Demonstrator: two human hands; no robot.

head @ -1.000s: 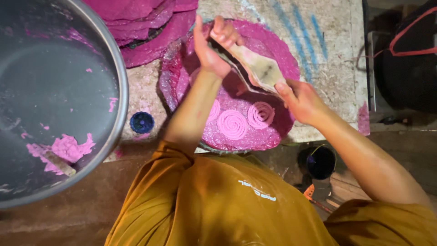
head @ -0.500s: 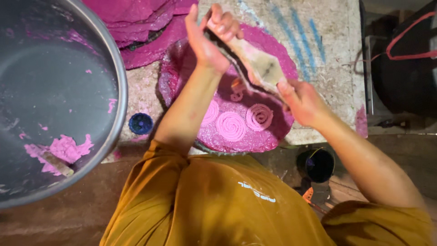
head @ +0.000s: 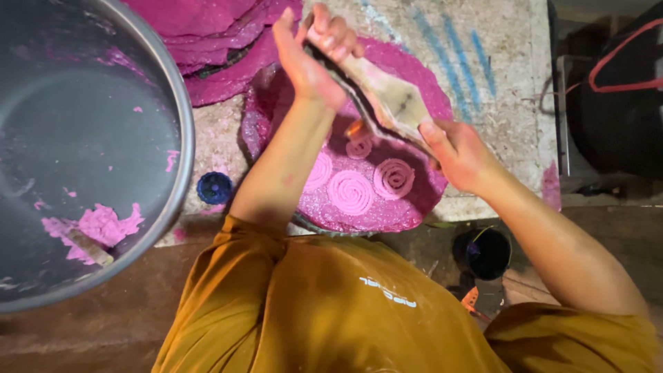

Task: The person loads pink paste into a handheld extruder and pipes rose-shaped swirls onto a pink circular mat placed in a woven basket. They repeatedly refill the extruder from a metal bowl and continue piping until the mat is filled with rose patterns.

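Both hands clamp a flat cloth bag (head: 387, 100) — left hand (head: 307, 59), right hand (head: 459, 155) — its long axis slanting upper-left to lower-right above pink spirals (head: 352, 190).

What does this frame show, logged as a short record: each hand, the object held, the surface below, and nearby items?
left hand: grips the far end of the press
right hand: grips the near end
held object: beige wooden press, held tilted above the tray
below: round pink tray with pink spirals
left side: large metal basin holding a pink dough lump
other: blue cap, dark cup
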